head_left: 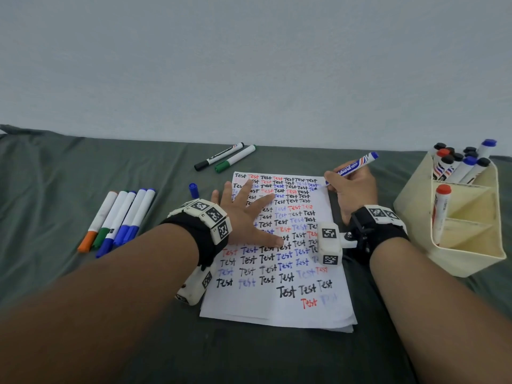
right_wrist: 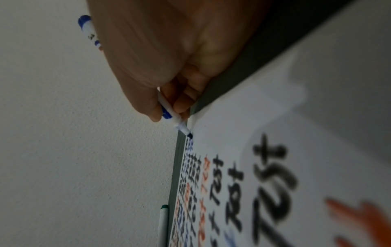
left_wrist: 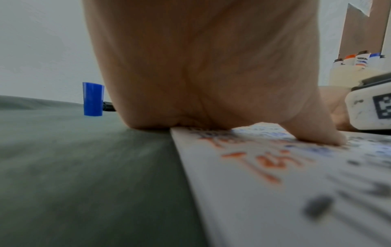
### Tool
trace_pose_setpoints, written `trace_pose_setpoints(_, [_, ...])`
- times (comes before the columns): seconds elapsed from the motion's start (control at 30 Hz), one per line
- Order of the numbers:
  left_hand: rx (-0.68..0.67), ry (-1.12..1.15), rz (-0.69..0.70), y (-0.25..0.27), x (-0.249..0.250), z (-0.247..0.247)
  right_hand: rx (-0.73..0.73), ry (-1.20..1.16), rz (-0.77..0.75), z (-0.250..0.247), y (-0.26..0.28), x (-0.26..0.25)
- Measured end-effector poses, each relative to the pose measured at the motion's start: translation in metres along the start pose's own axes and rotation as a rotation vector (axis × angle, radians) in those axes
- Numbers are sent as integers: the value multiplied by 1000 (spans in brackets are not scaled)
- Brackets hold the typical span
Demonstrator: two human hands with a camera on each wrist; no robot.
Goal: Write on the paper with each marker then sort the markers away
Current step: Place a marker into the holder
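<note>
At the paper's (head_left: 279, 306) far right corner, the right hand (head_left: 353, 192) pinches the uncapped blue marker (head_left: 353, 166), tip seemingly touching (blur hides the contact). The left hand (head_left: 243, 217) lies flat, fingers spread, pinning the sheet. Writing is underway; recapping with the blue cap (head_left: 193, 189) and sorting into the organizer (head_left: 468, 259) follow.

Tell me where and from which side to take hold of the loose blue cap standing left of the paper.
Pinch the blue cap round its smooth side walls, coming down from above. It stands upright on the green cloth, apart from the paper, beyond the left hand that presses the sheet, so its sides look free.
</note>
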State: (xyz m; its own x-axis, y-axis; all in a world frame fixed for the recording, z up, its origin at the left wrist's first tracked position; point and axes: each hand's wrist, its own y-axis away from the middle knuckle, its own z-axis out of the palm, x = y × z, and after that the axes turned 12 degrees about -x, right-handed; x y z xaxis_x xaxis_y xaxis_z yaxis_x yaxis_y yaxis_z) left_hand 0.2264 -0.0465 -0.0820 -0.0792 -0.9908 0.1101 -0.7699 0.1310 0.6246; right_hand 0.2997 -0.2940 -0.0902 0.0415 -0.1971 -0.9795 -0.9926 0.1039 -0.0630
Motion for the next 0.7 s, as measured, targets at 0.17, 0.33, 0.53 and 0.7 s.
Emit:
trace_pose_setpoints(0.17, [16, 12, 3, 0, 0, 1, 0, 10, -8, -1, 1, 0])
trace_pose_setpoints(0.33, [21, 9, 1, 0, 1, 1, -5, 14, 1, -1, 0, 0])
trace_pose_setpoints(0.53, [24, 23, 11, 0, 0, 1, 47, -15, 7, -2, 0, 0])
trace_pose_setpoints(0.7, [22, 15, 10, 1, 0, 1, 18, -5, 42, -3, -1, 0])
